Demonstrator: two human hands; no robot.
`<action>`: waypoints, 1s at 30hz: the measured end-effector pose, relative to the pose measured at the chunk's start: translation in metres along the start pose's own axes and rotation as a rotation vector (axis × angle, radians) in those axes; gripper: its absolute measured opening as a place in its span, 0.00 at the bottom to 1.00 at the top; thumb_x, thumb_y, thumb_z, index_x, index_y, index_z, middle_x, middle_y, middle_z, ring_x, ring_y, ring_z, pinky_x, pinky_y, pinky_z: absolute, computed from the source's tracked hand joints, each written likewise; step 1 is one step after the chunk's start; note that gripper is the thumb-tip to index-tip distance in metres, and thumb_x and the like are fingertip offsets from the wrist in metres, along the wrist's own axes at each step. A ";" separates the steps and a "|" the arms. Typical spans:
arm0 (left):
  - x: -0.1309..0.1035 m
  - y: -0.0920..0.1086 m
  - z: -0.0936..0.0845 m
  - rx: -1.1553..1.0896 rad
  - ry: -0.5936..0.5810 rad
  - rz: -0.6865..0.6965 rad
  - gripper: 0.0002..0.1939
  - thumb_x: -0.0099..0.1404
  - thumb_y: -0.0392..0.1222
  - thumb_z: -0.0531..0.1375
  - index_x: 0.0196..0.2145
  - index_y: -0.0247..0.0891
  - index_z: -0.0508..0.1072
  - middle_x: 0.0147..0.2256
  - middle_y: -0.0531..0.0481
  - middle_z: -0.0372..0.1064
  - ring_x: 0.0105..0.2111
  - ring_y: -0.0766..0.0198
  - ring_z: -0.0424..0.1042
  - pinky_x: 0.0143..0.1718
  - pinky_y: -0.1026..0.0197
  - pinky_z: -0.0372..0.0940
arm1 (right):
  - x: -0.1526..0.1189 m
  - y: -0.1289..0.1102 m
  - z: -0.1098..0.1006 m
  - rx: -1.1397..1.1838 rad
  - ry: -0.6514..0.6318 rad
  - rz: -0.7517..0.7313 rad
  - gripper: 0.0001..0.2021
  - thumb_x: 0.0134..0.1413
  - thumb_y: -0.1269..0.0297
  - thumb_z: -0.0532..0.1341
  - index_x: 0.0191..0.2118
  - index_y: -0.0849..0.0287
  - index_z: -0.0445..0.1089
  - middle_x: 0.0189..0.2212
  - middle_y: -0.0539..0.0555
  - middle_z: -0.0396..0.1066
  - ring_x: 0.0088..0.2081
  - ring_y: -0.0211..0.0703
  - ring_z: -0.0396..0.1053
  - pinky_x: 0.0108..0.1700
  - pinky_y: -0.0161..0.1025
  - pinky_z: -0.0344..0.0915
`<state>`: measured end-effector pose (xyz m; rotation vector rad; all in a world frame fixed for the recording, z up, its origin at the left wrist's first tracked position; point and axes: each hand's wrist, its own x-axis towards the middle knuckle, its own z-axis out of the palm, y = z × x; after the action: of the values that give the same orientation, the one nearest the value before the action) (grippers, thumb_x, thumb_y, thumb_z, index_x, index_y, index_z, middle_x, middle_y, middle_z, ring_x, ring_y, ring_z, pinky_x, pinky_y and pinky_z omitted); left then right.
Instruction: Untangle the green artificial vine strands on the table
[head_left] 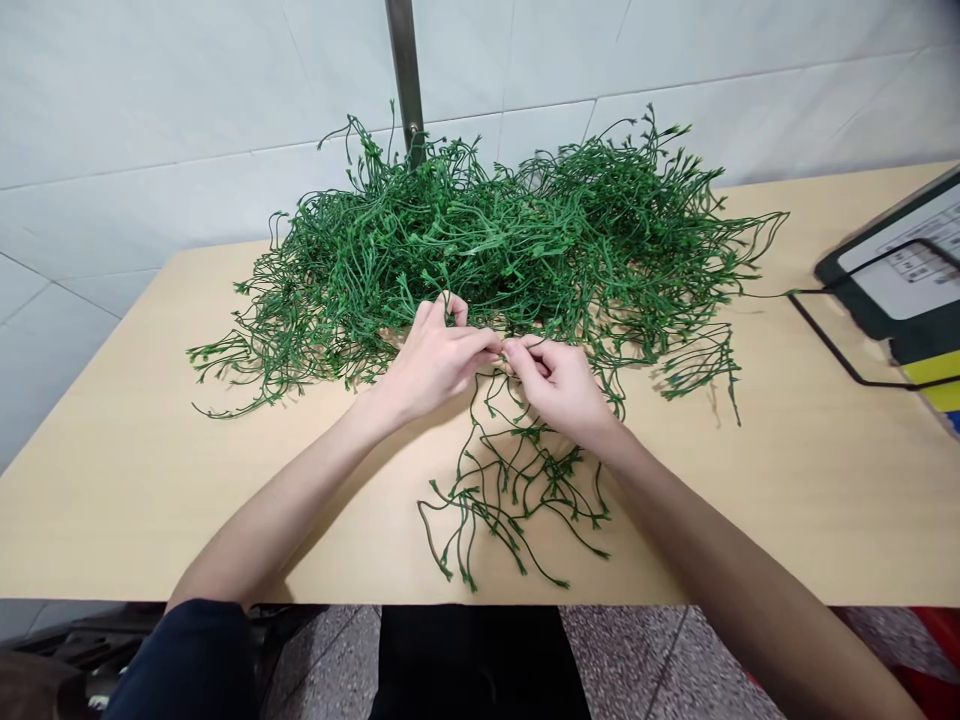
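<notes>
Fingertips of both hands are meeting at the near edge of the green heap, pinching together on the top of one plastic sprig. The left hand is curling its thumb and forefinger closed on the stem end, with the other fingers arched over the tangle behind. The right hand is closing its thumb and forefinger on the same spot from the other side, so the two grips are touching. What exactly sits between the pads is too small to tell.

From that pinch the sprig is hanging toward the person, its thin branches fanning out over the bare wood near the front edge of the table. It is lying apart from the rest except at its top end, where it is touching the heap.

Judging by how things lie, the work is looking barely begun: one sprig is being drawn out, and the big pile of stems is sitting tangled across the middle of the table, reaching back toward the tiled wall.

No bin, box or tray for the sprigs is showing. At the right edge a dark tablet-like board is leaning on a wire stand, holding nothing.
</notes>
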<state>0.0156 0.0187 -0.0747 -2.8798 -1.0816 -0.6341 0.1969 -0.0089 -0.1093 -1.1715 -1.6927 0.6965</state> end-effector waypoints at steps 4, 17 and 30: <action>0.000 -0.002 0.003 0.037 0.045 0.062 0.11 0.72 0.36 0.53 0.39 0.39 0.75 0.30 0.44 0.76 0.47 0.49 0.67 0.46 0.48 0.57 | 0.003 -0.002 0.001 0.286 -0.036 0.219 0.31 0.50 0.33 0.60 0.18 0.58 0.59 0.14 0.46 0.52 0.17 0.31 0.48 0.20 0.35 0.45; -0.009 -0.012 0.003 0.293 0.239 0.422 0.16 0.75 0.34 0.47 0.46 0.44 0.73 0.47 0.52 0.77 0.51 0.63 0.68 0.48 0.56 0.60 | 0.006 -0.019 -0.004 0.934 -0.218 0.717 0.31 0.49 0.48 0.70 0.15 0.56 0.49 0.12 0.39 0.39 0.14 0.26 0.40 0.18 0.32 0.37; -0.004 -0.011 0.009 0.135 0.325 0.230 0.13 0.74 0.37 0.51 0.44 0.42 0.76 0.39 0.48 0.79 0.47 0.58 0.70 0.48 0.53 0.59 | 0.004 -0.003 -0.008 0.836 -0.269 0.406 0.21 0.48 0.45 0.70 0.23 0.62 0.74 0.09 0.42 0.52 0.15 0.29 0.49 0.21 0.34 0.46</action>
<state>0.0093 0.0264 -0.0861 -2.6091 -0.7093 -0.9311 0.2025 -0.0067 -0.1025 -0.8207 -1.1410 1.6761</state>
